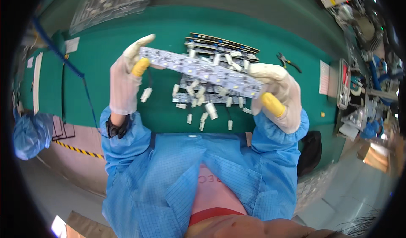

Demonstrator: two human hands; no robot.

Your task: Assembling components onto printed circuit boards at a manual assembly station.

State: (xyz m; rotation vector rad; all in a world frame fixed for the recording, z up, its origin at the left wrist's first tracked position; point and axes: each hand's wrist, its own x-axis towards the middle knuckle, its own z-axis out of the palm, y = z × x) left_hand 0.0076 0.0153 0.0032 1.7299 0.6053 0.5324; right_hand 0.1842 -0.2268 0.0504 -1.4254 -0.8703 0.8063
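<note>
I hold a long white circuit board strip (pixel 198 70) dotted with small components above the bench, its right end tilted lower. My left hand (pixel 129 75), in a white glove with a yellow thumb cover, is closed on the left end. Gripping the right end is my right hand (pixel 281 96), gloved the same way. Under the strip lie several similar light boards (pixel 182 97) with short leads and white connectors (pixel 211 110). Behind these, dark-edged boards (pixel 228 44) lie in rows. The held strip hides part of the boards below.
Pliers (pixel 289 63) lie on the green mat (pixel 165 24) at the right. Clear plastic bags (pixel 110 5) with white parts are at the far left. A coiled blue cord (pixel 86 90) hangs at the left. Beyond the pliers are a paper sheet (pixel 324 77) and a metal tray (pixel 343 83).
</note>
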